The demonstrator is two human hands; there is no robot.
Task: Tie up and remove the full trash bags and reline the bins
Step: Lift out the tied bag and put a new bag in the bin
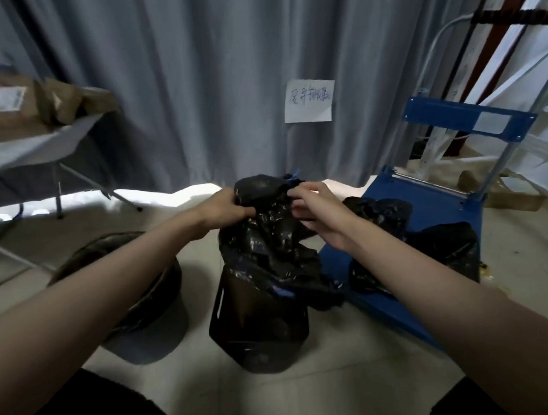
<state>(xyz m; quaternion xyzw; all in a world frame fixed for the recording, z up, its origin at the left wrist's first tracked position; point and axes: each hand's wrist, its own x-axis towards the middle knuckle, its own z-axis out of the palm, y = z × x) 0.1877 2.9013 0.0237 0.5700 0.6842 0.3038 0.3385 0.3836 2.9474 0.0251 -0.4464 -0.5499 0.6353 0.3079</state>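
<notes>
Both hands bunch the black trash bag at its neck: the left hand grips a fold, the right hand pinches the top. Below them it sits in the black bin. Thin plastic could tear, or the drawstring slip loose.

Handwritten note, curtain; illegible.

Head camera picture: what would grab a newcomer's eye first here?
First, the two bare hands at the centre: the left hand and the right hand both grip the gathered top of a black trash bag that stands in a dark bin. To the right a blue cart carries another black bag. Behind, a handwritten paper note hangs on the grey curtain.
</notes>
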